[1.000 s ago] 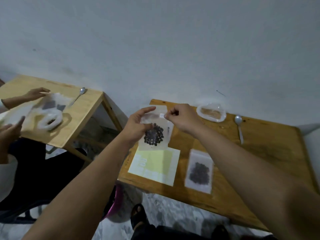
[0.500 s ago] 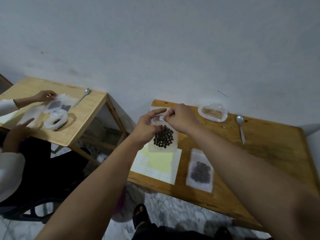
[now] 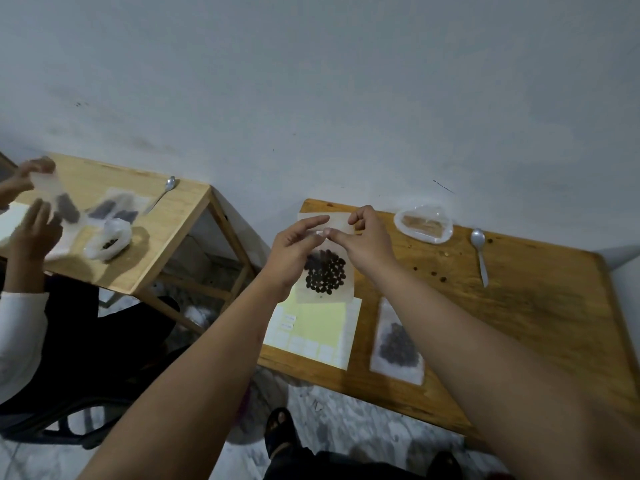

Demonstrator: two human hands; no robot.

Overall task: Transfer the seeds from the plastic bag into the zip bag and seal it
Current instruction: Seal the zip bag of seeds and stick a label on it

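The small translucent zip bag (image 3: 325, 296) hangs upright in the air between my hands, above the near edge of the wooden table (image 3: 536, 306), with the dark round seeds (image 3: 325, 274) settled in a clump in its lower half. My left hand (image 3: 294, 251) pinches the top strip between thumb and forefinger, and my right hand (image 3: 367, 240), fingers curled, pinches the same strip just beside it, so I judge that I am pressing the seal closed. Whether the zip has caught along its whole width I cannot tell.

If my pinch skips a stretch, the mouth could stay partly open and seeds could spill when I lay the bag down. A seed caught in the track would also stop it closing.

Below the bag lies a pale yellow label sheet (image 3: 318, 323), and beside that a second flat bag of seeds (image 3: 396, 344). Farther back are the crumpled clear plastic bag (image 3: 424, 225), a metal spoon (image 3: 479, 251) and a few loose seeds (image 3: 433, 273).
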